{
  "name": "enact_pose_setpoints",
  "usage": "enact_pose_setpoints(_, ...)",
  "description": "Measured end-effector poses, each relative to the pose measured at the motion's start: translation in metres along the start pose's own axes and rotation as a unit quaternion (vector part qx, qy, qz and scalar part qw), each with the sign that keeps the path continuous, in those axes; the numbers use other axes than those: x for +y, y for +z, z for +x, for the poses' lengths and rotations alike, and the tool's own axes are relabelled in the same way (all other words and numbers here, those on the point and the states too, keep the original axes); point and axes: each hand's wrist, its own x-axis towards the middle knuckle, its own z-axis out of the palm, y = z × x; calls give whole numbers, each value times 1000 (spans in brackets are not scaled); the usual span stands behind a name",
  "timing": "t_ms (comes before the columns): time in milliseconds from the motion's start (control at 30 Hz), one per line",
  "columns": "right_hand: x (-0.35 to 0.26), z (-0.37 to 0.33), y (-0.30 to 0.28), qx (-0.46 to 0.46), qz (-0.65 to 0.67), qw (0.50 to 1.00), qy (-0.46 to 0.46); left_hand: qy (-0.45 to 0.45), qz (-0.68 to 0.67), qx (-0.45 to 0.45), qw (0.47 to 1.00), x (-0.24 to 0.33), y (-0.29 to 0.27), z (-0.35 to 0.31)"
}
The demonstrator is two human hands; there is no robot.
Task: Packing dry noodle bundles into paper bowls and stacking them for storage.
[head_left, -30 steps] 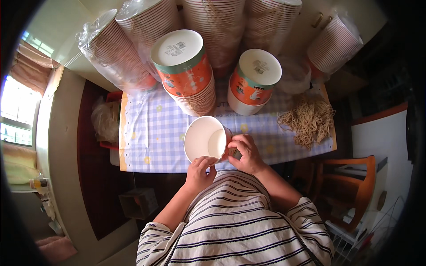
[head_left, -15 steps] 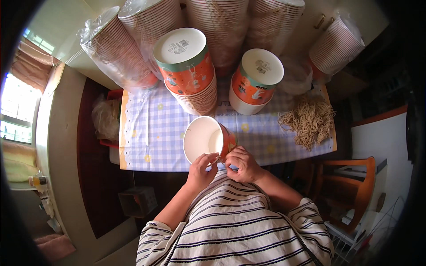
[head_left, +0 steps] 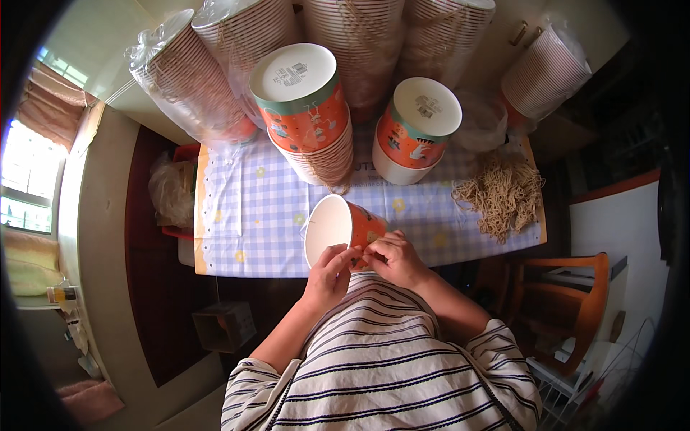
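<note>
An orange paper bucket (head_left: 365,228) with a white inside lies tilted at the table's near edge, its open mouth facing left. A short bit of string (head_left: 311,222) shows at its left rim. Against the bucket's near side, my left hand (head_left: 330,274) has its thumb and forefinger pinched together. My right hand (head_left: 395,260) rests by the bucket's right near side, also pinching, its fingertips almost touching the left ones. Whatever is between the fingertips is too small to make out.
Behind stand an upside-down stack of orange buckets (head_left: 305,122) and a shorter stack (head_left: 413,136). Bagged bucket stacks (head_left: 352,43) line the back. A heap of tan strings (head_left: 503,197) lies on the checked tablecloth (head_left: 237,194) at right. A wooden chair (head_left: 589,309) stands to the right.
The bucket has shifted slightly right and turned, showing more of its orange side and less of its inside. Both hands have stayed close together at its near side.
</note>
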Motion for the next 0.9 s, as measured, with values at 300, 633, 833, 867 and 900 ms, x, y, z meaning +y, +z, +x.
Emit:
enact_pose_setpoints(300,-5,0,2,-15,-19,1000,-18,-15,22,64,998,4,2,0)
enact_pose_setpoints(633,-12,0,1,-8,24,999,-28,-6,52,64,997,5,1,-2)
enact_pose_setpoints(833,-14,0,0,-21,51,998,-39,22,29,63,997,-4,5,-4)
enact_pose_setpoints(867,-13,0,0,-22,51,998,-39,22,29,64,997,-2,4,-4)
enact_pose_setpoints(900,-13,0,0,-19,52,998,-40,16,25,61,998,1,4,-2)
